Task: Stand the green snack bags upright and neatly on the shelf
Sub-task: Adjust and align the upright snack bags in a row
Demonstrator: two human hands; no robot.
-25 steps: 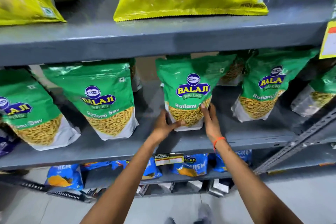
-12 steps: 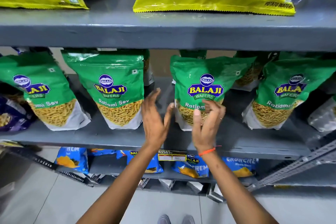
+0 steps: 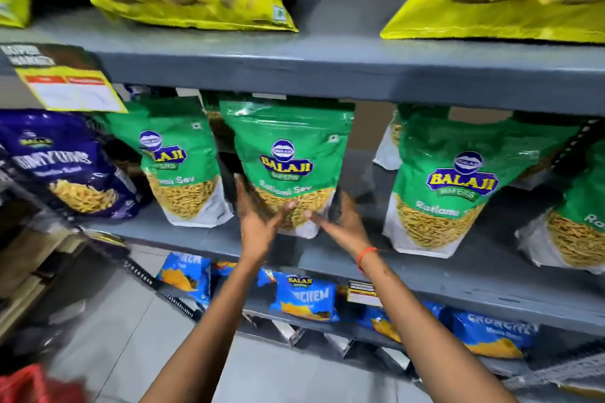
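Cupping the green snack bag [image 3: 288, 154], both hands' fingers [image 3: 281, 211] meet across its base.

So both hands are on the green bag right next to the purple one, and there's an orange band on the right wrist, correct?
Not quite. In the head view the hands are on the middle green bag; another green bag stands between it and the purple bag. The orange band is on the right wrist.
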